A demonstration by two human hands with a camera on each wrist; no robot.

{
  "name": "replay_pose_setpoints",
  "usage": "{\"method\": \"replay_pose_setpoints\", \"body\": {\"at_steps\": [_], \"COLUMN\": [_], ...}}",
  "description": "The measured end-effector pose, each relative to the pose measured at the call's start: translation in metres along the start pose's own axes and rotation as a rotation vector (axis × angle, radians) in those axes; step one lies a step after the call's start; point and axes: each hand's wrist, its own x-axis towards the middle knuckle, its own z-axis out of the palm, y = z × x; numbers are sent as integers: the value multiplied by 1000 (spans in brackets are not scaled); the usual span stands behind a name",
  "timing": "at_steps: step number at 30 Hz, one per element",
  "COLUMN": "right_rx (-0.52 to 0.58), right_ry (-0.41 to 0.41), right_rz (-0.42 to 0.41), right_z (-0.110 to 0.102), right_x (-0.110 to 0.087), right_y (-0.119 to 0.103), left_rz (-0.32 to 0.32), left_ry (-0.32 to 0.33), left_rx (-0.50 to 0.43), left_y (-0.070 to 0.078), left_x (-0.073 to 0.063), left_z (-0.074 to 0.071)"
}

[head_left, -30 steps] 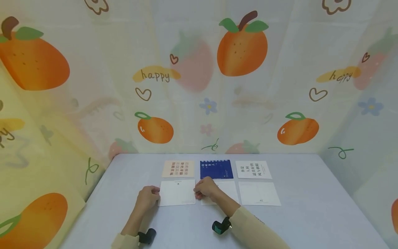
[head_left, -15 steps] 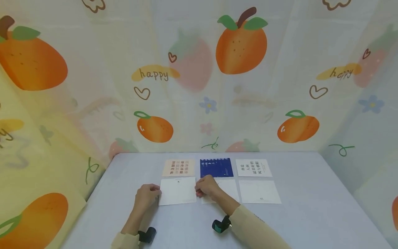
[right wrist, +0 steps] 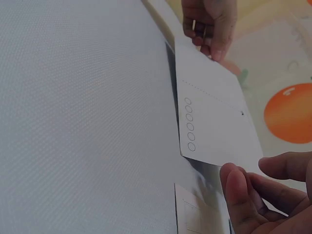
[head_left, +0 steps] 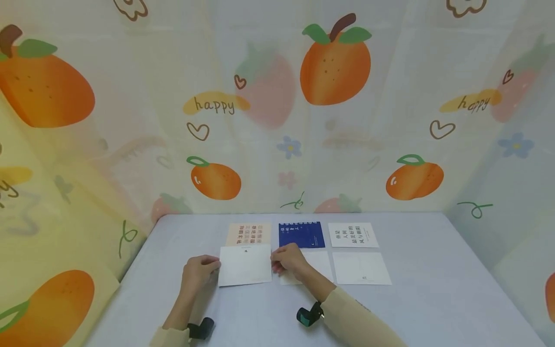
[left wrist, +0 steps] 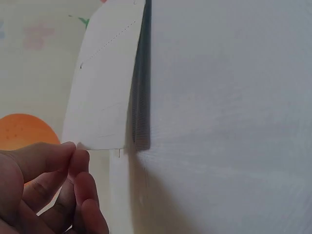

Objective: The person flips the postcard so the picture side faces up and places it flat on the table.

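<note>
A thin cloth backdrop (head_left: 269, 29) printed with oranges hangs behind the finely woven white tabletop (head_left: 442, 279), where a flat navy card (head_left: 303, 236) lies. Nearer and left of the navy card, a smooth white card (head_left: 244, 265), rectangular and marked with small circles, tilts up over its shadow. Farther left, the left hand (head_left: 197, 274) pinches its left edge; just nearer than the navy card, the right hand (head_left: 289, 259) curls thumb and fingers onto its right edge. A peach lettered card (head_left: 249, 233) lies left of the navy one
</note>
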Motion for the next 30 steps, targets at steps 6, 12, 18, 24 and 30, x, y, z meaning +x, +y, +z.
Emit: {"method": "replay_pose_setpoints", "body": {"at_steps": [6,12,18,24,30], "right_rx": [49,77,92,89,89], "right_ry": [11,31,31,34,32], "right_rz": [-28,-41,-44,-61,-91], "right_z": [-2,-3,-3,-4,-5], "right_x": [0,0,0,0,0], "right_y": [-1,0,0,-3,-7], "left_rz": [-21,-38,-53,-43,-41], "left_ry": [-5,-24,-39,-41,-64], "left_rx": [-32,-70,-127,-164,-242], "left_y": [0,3,3,2,-2], "left_x": [1,2,1,0,2], "left_z": [-2,-4,-6,-8,-11]}}
